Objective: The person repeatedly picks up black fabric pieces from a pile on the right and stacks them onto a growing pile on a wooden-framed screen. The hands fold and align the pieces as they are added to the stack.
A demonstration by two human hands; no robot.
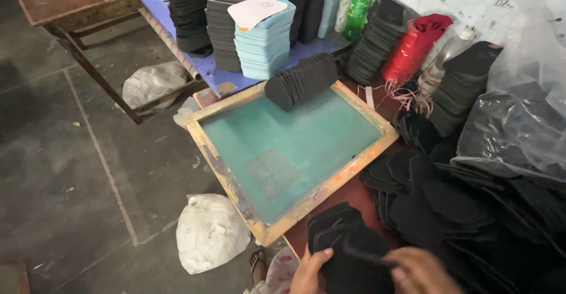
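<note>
At the bottom edge, my left hand (309, 270) and my right hand (420, 270) both grip a small stack of black foam cut-outs (348, 241) resting on the dark red table (354, 194). My right hand is blurred. Just beyond the stack lies a wooden-framed printing screen (259, 123) with teal mesh. A leaning row of black cut-outs (300, 82) rests on its far edge.
Heaps of black cut-outs (460, 200) and a dark plastic bag (519, 129) lie to the right. Behind stand stacks of black and light blue pieces (265, 40), a green bottle (358, 8) and a red spool (413, 46). White bags (209, 232) sit on the floor.
</note>
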